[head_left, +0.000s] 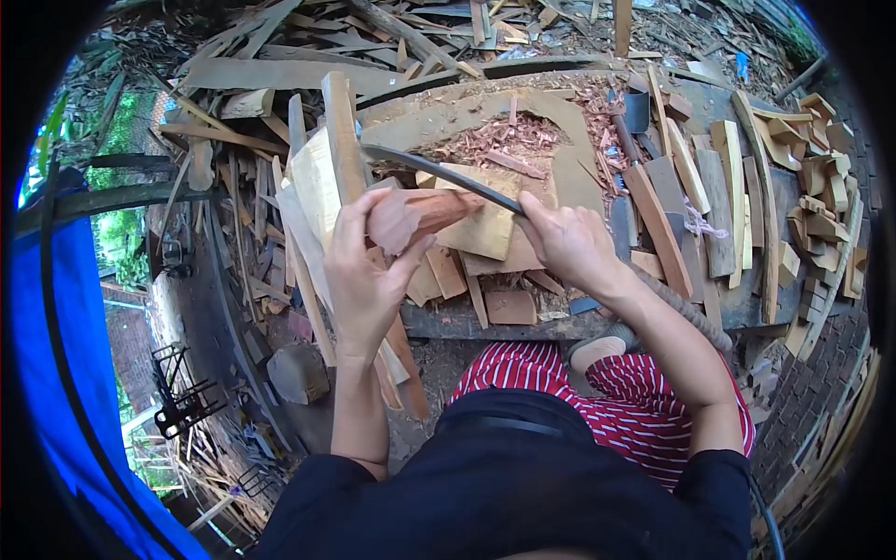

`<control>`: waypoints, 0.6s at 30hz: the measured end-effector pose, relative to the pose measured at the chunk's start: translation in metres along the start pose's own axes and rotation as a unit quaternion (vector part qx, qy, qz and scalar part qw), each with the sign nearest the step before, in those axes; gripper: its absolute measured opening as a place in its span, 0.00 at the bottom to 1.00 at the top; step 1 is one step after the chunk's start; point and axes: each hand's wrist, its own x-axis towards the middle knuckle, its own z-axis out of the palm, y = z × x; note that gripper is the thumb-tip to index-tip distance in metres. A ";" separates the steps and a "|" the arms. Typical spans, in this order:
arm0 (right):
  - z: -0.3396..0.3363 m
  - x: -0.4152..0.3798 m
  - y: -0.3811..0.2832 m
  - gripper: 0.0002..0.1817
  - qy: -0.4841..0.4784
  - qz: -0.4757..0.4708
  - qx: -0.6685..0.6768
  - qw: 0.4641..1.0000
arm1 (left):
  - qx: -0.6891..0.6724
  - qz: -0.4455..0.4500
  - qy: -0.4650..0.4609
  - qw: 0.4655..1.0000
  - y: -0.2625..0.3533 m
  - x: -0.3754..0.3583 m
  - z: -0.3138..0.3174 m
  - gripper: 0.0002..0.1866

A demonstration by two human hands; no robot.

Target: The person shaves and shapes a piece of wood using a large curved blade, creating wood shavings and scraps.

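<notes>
My left hand (362, 257) is wrapped round a reddish wood block (437, 211), thumb below and fingers on the far side. The block's pale, faceted end faces me, and its darker length points right. In my right hand (571, 241) is the handle end of a long dark metal blade (446, 175), the grip itself hidden by the fingers. The blade slants up and left, passing just beyond the block and overlapping its far edge in this view. Beneath both lies a flat pale wood board (481, 238) on the workbench.
Reddish shavings (509, 140) are heaped behind the board. To the right, a wooden mallet-like piece (658, 224) and several long sticks (733, 196) lie on the bench, with curved wood pieces (821, 205) stacked beyond. An upright plank (343, 135) stands close by my left hand.
</notes>
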 end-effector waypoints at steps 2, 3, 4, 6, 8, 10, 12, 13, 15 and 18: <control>-0.027 -0.001 -0.024 0.12 0.039 -0.029 0.014 0.999 | 0.015 -0.001 0.012 1.000 -0.010 -0.004 0.001 0.28; -0.038 -0.003 -0.037 0.12 0.079 -0.059 0.033 0.995 | 0.035 -0.002 0.022 0.999 -0.015 -0.005 0.001 0.27; -0.048 -0.003 -0.049 0.12 0.078 -0.060 0.033 0.995 | 0.033 0.001 0.041 0.999 -0.015 -0.005 0.002 0.27; -0.062 -0.006 -0.067 0.13 0.149 -0.100 0.067 0.982 | 0.034 0.011 0.048 0.998 -0.014 -0.009 0.003 0.27; -0.060 -0.008 -0.072 0.13 0.111 -0.078 0.058 0.989 | 0.019 0.018 0.055 0.998 -0.007 -0.010 0.005 0.28; -0.044 -0.008 -0.064 0.13 0.072 -0.058 0.047 0.995 | 0.040 0.014 0.059 0.997 -0.006 -0.014 0.002 0.28; -0.006 -0.005 -0.031 0.13 -0.035 0.033 -0.027 0.998 | 0.033 -0.001 0.069 0.997 -0.009 -0.018 0.002 0.28; -0.001 -0.008 -0.023 0.13 -0.030 0.036 -0.032 0.998 | 0.028 0.005 0.070 0.997 -0.011 -0.017 -0.001 0.28; -0.008 -0.009 -0.021 0.08 -0.010 0.021 -0.066 0.998 | 0.050 0.050 0.069 0.995 -0.008 -0.016 0.000 0.28; -0.043 -0.005 -0.054 0.09 0.017 0.000 0.004 1.000 | 0.044 -0.005 0.039 0.998 -0.007 -0.020 0.002 0.29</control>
